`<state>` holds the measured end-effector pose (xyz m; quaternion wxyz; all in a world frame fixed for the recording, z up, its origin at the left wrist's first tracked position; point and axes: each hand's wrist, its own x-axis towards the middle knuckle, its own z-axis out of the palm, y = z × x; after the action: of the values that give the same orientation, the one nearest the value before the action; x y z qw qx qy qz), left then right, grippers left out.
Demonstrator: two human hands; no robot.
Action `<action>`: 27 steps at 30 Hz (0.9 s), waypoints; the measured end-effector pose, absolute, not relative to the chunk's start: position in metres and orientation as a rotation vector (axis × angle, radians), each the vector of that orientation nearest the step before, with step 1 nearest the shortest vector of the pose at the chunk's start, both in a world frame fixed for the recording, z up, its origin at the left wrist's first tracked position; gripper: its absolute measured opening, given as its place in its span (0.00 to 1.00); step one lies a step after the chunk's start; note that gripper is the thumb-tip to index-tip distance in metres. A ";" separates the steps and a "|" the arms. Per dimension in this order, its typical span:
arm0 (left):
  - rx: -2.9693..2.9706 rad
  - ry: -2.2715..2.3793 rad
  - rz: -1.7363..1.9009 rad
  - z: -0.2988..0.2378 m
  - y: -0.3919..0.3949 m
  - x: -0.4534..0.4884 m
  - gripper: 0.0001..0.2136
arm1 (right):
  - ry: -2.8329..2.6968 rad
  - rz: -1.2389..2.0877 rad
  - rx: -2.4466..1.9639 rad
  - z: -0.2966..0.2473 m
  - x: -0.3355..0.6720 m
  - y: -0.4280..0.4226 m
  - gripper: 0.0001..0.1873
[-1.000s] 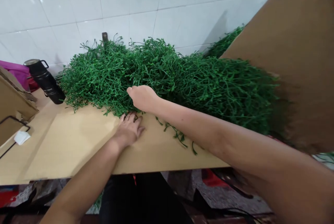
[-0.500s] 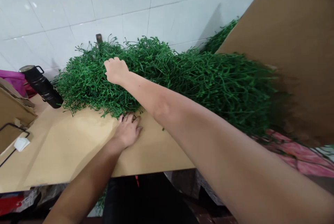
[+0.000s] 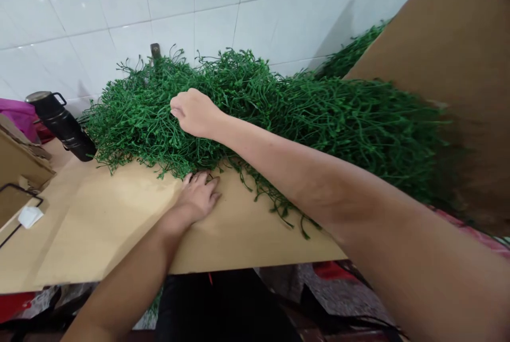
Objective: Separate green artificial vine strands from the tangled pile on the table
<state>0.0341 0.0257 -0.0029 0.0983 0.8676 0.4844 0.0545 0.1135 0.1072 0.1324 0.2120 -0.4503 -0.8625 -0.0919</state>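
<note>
A long heap of green artificial plant stems [image 3: 135, 113] with small leafy tips lies along the wall on brown cardboard [image 3: 103, 209]. My right hand [image 3: 195, 112] is closed in a fist over the middle of the heap, its fingers curled into the stems; exactly what is inside the fist is largely hidden. Below it, my left hand [image 3: 199, 193] rests palm down on the cardboard with fingers apart, its fingertips at the heap's front edge. Several loose sprigs [image 3: 279, 204] trail onto the cardboard beneath my right forearm.
A black flask [image 3: 59, 124] leans at the heap's left end. Further left are a cardboard box [image 3: 19, 156] and a white piece [image 3: 30, 216] on a black wire. A large cardboard sheet [image 3: 450, 66] stands on the right. White tiles [image 3: 215, 28] form the back wall.
My right hand has shifted a little right and its fingers look more tightly curled. Loose sprigs now spread over the cardboard under the right forearm. My left hand stays nearly in place.
</note>
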 end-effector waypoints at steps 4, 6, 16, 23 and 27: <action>2.534 1.401 0.372 -0.004 0.027 0.031 0.18 | -2.427 -0.191 -1.099 0.132 0.144 0.072 0.11; 2.429 1.410 0.568 -0.005 0.030 0.029 0.16 | -2.432 -0.127 -1.036 0.126 0.161 0.055 0.12; 1.230 1.015 1.233 0.012 0.036 0.019 0.09 | -2.489 0.104 -0.821 0.087 0.199 -0.008 0.12; 1.006 0.791 0.951 0.031 0.025 0.015 0.24 | -2.571 0.130 -0.814 0.067 0.197 -0.023 0.14; 1.090 0.850 0.886 0.028 0.021 0.023 0.17 | -2.704 0.028 -0.832 0.047 0.182 -0.021 0.11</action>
<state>0.0225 0.0210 0.0276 0.6818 0.4858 0.3787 0.3947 0.1817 -0.0213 0.0469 0.1553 -0.2905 -0.9441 0.0098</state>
